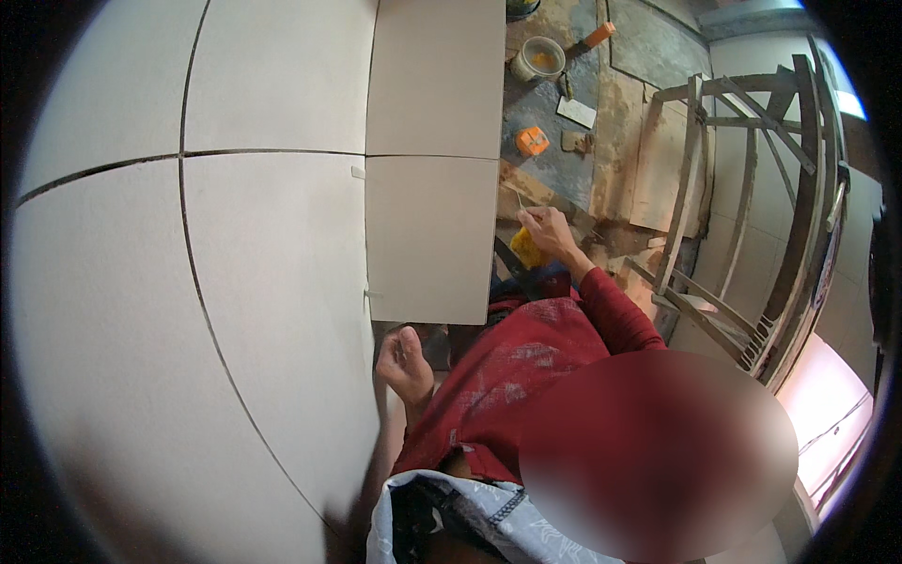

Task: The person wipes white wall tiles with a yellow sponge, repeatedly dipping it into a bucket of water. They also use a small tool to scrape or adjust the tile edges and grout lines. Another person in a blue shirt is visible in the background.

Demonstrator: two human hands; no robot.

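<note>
Close to the near end of the beige tile ledge [427, 240], my left hand [406, 365] is closed, thumb up and fingers curled; anything inside is hidden. My right hand [550, 233] is beyond the ledge's right edge, its fingers pinched on a thin pale strip [520, 200] that sticks up from them. Just below that hand shows a crumpled yellow thing, like a plastic bag [528, 249]; whether the hand also grips it I cannot tell. Small pale clips [358, 173] stick out at the joint between the ledge and the white wall tiles [272, 244].
Down on the stained floor are a bucket [519, 68], an orange block [532, 141], a long orange brick-like piece [598, 36] and a white tile offcut [576, 113]. A wooden trestle frame [691, 179] stands at the right. The tiled wall borders my left side.
</note>
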